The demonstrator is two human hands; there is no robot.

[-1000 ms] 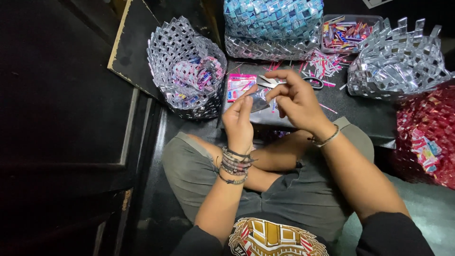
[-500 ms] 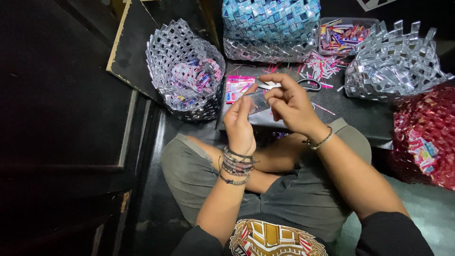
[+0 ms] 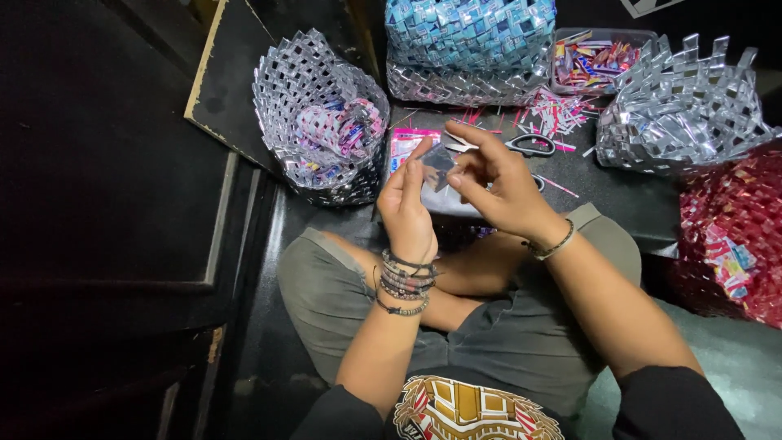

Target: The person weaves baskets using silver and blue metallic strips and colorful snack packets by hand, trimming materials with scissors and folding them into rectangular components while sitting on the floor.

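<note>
Hands up over the lap, both working one small silvery strip point(image 3: 437, 160), and it sits pinched between them just in front of the near edge of the dark low table point(image 3: 603, 191). Left hand point(image 3: 407, 208) stands upright, fingers together and pointing toward the table's far edge, thumb pressed onto the strip's left side. Right hand point(image 3: 501, 183) curls in from the right, fingertips closed on the strip's other side, index finger stretched out leftward above it. Strip's long axis looks to run from near-right up to far-left, roughly along the left fingers, though the piece is small and partly covered, so its exact tilt is hard to call. Behind it on the table lies a pink packet point(image 3: 405, 148) near the left edge, and scissors point(image 3: 521, 147) rest just beyond the right hand's fingers, blades pointing left. Loose coloured strips point(image 3: 554, 110) scatter toward the far edge, in front of a blue woven basket point(image 3: 468, 37) and a clear tub of strips point(image 3: 599, 57). Silver woven basket point(image 3: 314, 114) stands off the table's left edge, another silver basket point(image 3: 684, 114) at its right end, red woven piece point(image 3: 729, 236) beside the near-right corner.
</note>
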